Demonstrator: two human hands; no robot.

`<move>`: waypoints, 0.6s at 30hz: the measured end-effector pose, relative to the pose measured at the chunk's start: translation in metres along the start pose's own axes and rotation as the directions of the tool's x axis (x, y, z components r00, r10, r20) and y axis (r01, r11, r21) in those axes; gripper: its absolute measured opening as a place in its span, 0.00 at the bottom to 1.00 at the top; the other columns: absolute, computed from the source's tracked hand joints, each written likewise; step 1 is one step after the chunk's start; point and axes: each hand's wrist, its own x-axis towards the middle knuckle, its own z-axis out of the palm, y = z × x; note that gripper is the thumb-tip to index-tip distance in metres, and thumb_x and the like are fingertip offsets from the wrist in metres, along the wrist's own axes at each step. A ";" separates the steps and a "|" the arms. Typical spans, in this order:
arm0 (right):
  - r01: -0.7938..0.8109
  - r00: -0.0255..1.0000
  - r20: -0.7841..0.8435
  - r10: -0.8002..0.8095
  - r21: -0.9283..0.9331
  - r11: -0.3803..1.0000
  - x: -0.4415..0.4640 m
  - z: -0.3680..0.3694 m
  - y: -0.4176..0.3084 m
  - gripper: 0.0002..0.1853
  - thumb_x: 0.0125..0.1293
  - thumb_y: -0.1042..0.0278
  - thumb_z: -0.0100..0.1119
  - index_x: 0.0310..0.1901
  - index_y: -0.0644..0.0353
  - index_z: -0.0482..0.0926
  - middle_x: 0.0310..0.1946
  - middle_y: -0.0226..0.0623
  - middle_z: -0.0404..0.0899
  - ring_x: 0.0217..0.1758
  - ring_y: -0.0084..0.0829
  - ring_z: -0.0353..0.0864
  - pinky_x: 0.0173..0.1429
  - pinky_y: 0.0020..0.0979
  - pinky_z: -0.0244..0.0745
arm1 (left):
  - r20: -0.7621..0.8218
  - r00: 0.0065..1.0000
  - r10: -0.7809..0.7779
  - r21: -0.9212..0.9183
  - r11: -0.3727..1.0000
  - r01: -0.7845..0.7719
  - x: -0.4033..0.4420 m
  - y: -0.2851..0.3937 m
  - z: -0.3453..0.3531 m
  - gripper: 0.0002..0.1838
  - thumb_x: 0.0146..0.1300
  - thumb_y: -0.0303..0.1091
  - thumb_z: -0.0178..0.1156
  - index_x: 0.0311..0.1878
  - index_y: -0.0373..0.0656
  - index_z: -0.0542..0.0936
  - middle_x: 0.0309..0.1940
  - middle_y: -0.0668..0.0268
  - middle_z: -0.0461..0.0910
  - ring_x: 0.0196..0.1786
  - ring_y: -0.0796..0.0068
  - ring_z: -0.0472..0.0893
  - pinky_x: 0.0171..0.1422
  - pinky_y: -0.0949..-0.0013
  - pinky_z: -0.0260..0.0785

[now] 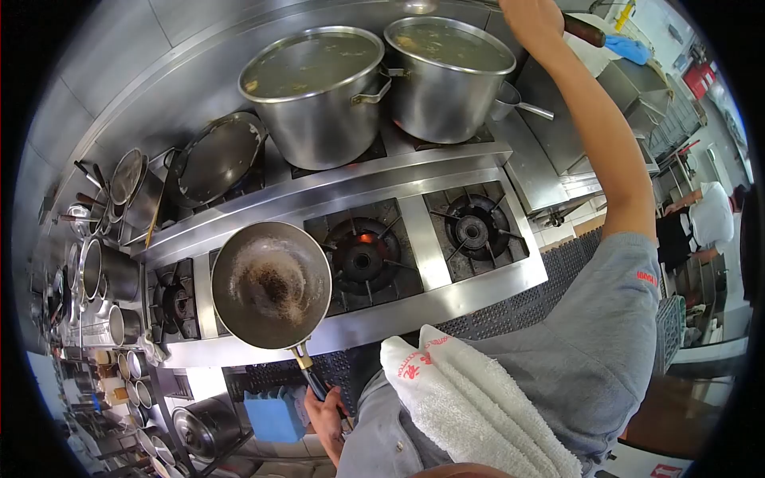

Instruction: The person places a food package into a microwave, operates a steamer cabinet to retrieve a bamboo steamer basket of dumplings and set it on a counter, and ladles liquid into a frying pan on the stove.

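Note:
My left hand (pixel 325 413) is closed around the black handle of a frying pan (pixel 271 283). The pan is held tilted over the front of the stove, and its grey inside has a dark brown patch in the middle. My right arm reaches to the upper edge of the view, where my right hand (pixel 532 22) is partly cut off. It grips a long metal tool like a ladle (pixel 586 30) with a dark wooden handle end. The tool's rounded metal head lies at the top edge, above the two stockpots.
Two large stockpots (pixel 319 119) (pixel 446 95) of cloudy liquid stand on the back burners. A burner (pixel 362 259) glows orange beside the pan. A dark wok (pixel 217 159) and strainers sit at the left. A white towel (pixel 478 398) hangs over my shoulder. Another person (pixel 709 215) stands at the right.

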 end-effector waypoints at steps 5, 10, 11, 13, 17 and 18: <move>-0.001 0.985 0.169 0.032 -0.183 0.983 -0.003 0.062 0.009 0.10 0.60 0.63 0.55 0.32 0.54 0.86 0.29 0.39 0.84 0.37 0.39 0.86 0.39 0.41 0.77 | 0.032 0.998 -0.048 0.044 0.998 0.046 -0.001 0.007 0.011 0.06 0.55 0.23 0.58 0.33 0.39 0.70 0.14 0.67 0.68 0.12 0.76 0.68 0.15 0.71 0.61; 0.037 0.892 0.451 0.024 -0.125 0.991 -0.012 0.085 0.000 0.13 0.59 0.65 0.57 0.44 0.54 0.85 0.36 0.37 0.86 0.41 0.40 0.86 0.37 0.44 0.82 | 0.033 0.998 -0.054 0.010 0.998 0.054 0.006 0.008 0.011 0.06 0.56 0.23 0.58 0.33 0.38 0.70 0.14 0.67 0.68 0.11 0.75 0.68 0.14 0.71 0.60; 0.016 0.862 0.507 0.023 -0.071 0.997 -0.013 0.091 -0.002 0.12 0.57 0.66 0.58 0.41 0.54 0.86 0.37 0.36 0.86 0.41 0.40 0.87 0.36 0.43 0.83 | 0.025 0.998 -0.063 0.002 0.998 0.063 0.007 0.008 0.010 0.06 0.56 0.23 0.58 0.32 0.39 0.69 0.14 0.67 0.68 0.11 0.75 0.68 0.14 0.71 0.60; -0.026 0.869 0.493 0.042 -0.038 0.999 -0.014 0.098 0.000 0.14 0.53 0.66 0.62 0.43 0.54 0.85 0.38 0.40 0.86 0.43 0.42 0.86 0.38 0.42 0.82 | 0.036 0.998 -0.052 0.003 0.999 0.052 0.008 0.009 0.009 0.06 0.56 0.23 0.58 0.32 0.39 0.69 0.14 0.67 0.68 0.11 0.75 0.68 0.14 0.72 0.60; -0.267 0.607 0.787 0.113 0.069 0.961 0.001 0.100 0.015 0.12 0.58 0.65 0.61 0.43 0.52 0.85 0.36 0.34 0.85 0.39 0.38 0.85 0.45 0.48 0.75 | 0.030 0.999 -0.034 0.009 0.999 0.034 0.011 0.007 0.004 0.06 0.57 0.23 0.58 0.32 0.39 0.69 0.14 0.67 0.68 0.11 0.75 0.68 0.14 0.72 0.60; -0.408 0.389 0.913 0.126 0.048 0.912 0.008 0.100 0.020 0.11 0.58 0.66 0.62 0.44 0.51 0.85 0.36 0.33 0.85 0.40 0.35 0.84 0.48 0.44 0.74 | 0.031 0.999 -0.034 0.004 0.999 0.033 0.012 0.007 0.003 0.06 0.57 0.23 0.58 0.32 0.39 0.69 0.14 0.67 0.68 0.11 0.75 0.68 0.14 0.72 0.60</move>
